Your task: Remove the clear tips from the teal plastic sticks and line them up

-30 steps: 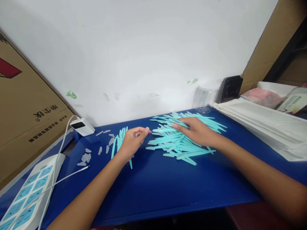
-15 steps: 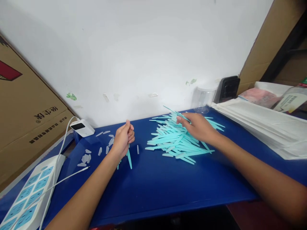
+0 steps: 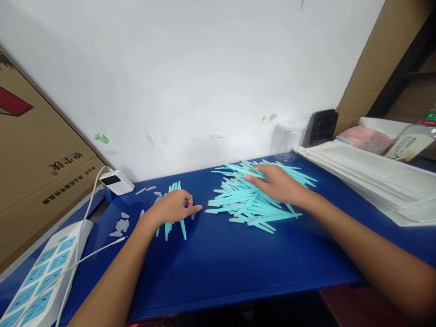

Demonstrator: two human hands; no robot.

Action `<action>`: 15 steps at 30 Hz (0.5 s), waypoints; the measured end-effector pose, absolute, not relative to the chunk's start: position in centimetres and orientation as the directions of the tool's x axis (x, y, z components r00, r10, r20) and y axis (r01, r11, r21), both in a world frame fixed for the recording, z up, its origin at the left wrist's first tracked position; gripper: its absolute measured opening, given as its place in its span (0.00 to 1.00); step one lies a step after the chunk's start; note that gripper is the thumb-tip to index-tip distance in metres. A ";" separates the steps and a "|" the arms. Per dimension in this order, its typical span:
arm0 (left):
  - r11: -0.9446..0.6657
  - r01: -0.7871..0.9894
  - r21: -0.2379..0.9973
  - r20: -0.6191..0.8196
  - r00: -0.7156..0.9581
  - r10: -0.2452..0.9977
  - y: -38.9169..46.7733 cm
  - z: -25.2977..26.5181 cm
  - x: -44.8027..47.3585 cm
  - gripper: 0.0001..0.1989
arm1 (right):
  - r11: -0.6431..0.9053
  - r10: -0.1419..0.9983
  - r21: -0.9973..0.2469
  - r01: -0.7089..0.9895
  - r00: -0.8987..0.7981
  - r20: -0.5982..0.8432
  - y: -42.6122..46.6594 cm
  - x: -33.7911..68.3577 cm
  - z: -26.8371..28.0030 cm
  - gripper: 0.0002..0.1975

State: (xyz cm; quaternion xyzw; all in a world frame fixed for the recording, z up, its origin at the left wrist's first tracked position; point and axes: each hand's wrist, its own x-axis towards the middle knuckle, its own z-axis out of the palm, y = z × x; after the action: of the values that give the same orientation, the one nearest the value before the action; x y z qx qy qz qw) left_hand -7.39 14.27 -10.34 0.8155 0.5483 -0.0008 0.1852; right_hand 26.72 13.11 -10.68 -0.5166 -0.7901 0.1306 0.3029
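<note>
Over a small bunch of slim turquoise eyebrow razors (image 3: 183,229) on the left, my left hand (image 3: 173,206) hovers with fingers curled and thumb held apart. Nothing shows in its grasp. One small clear blade cap (image 3: 193,216) lies just under the thumb. At the right, my right hand (image 3: 275,181) reaches into a large heap of the same razors (image 3: 238,200), thumb and fingers apart around the upper part of the heap. Its palm side and some fingertips are hidden. Several loose translucent caps (image 3: 121,225) are scattered left of my left hand.
A white power strip (image 3: 47,268) with cables and a small white device (image 3: 117,181) sit at the left, by a cardboard box (image 3: 51,159). Behind the heap stands a clear jar (image 3: 289,143). White sheets or bags (image 3: 371,177) are stacked right, near a bottle (image 3: 413,141).
My left hand has loosened from a closed grip and lowered, uncovering the small bunch. The razor raised in my right hand no longer stands out; that hand has come down onto the heap.
</note>
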 end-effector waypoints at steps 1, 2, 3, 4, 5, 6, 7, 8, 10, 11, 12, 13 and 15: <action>-0.339 0.893 0.297 -0.214 0.408 0.887 14.3 -10.4 -7.3 0.26 | 0.445 0.892 -0.535 0.718 -0.298 0.341 13.0 26.6 -10.8 0.27; -0.349 0.888 0.298 -0.225 0.421 0.879 14.3 -10.5 -7.3 0.26 | 0.458 0.887 -0.552 0.697 -0.317 0.335 13.0 26.5 -10.8 0.27; -0.358 0.885 0.299 -0.230 0.431 0.873 14.3 -10.5 -7.3 0.26 | 0.468 0.883 -0.565 0.679 -0.337 0.327 12.9 26.5 -10.9 0.27; -0.361 0.883 0.299 -0.232 0.434 0.870 14.2 -10.5 -7.3 0.26 | 0.475 0.880 -0.572 0.668 -0.353 0.318 12.9 26.4 -10.9 0.27; -0.360 0.885 0.294 -0.228 0.431 0.873 14.2 -10.5 -7.3 0.26 | 0.480 0.877 -0.575 0.663 -0.368 0.308 12.8 26.3 -10.9 0.27; -0.354 0.891 0.283 -0.223 0.420 0.879 14.1 -10.5 -7.3 0.26 | 0.481 0.877 -0.575 0.662 -0.379 0.297 12.8 26.3 -10.9 0.26; -0.347 0.898 0.269 -0.218 0.408 0.887 14.1 -10.5 -7.3 0.26 | 0.480 0.877 -0.573 0.664 -0.384 0.289 12.8 26.3 -10.9 0.26; -0.340 0.905 0.254 -0.219 0.397 0.891 14.0 -10.5 -7.3 0.25 | 0.478 0.878 -0.570 0.668 -0.386 0.283 12.8 26.3 -10.9 0.26; -0.335 0.915 0.226 -0.234 0.384 0.893 13.9 -10.6 -7.3 0.25 | 0.472 0.881 -0.565 0.677 -0.383 0.276 12.9 26.4 -11.0 0.26; -0.334 0.918 0.215 -0.242 0.382 0.892 13.9 -10.7 -7.3 0.25 | 0.469 0.883 -0.563 0.680 -0.381 0.275 12.9 26.4 -11.1 0.25; -0.334 0.920 0.207 -0.246 0.379 0.892 13.9 -10.7 -7.2 0.26 | 0.468 0.883 -0.561 0.682 -0.379 0.276 12.9 26.4 -11.2 0.25; -0.333 0.921 0.204 -0.238 0.377 0.895 13.8 -10.7 -7.2 0.26 | 0.470 0.882 -0.559 0.683 -0.380 0.277 12.9 26.4 -11.2 0.25; -0.333 0.917 0.219 -0.203 0.376 0.904 13.8 -10.5 -7.2 0.26 | 0.471 0.882 -0.557 0.684 -0.382 0.277 12.8 26.3 -11.3 0.25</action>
State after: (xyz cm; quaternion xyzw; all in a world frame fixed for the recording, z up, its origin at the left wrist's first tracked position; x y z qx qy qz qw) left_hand -7.18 13.76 -10.54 0.8159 0.5581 -0.0221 0.1492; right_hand 26.31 12.85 -11.25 -0.4822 -0.8117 0.1788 0.2768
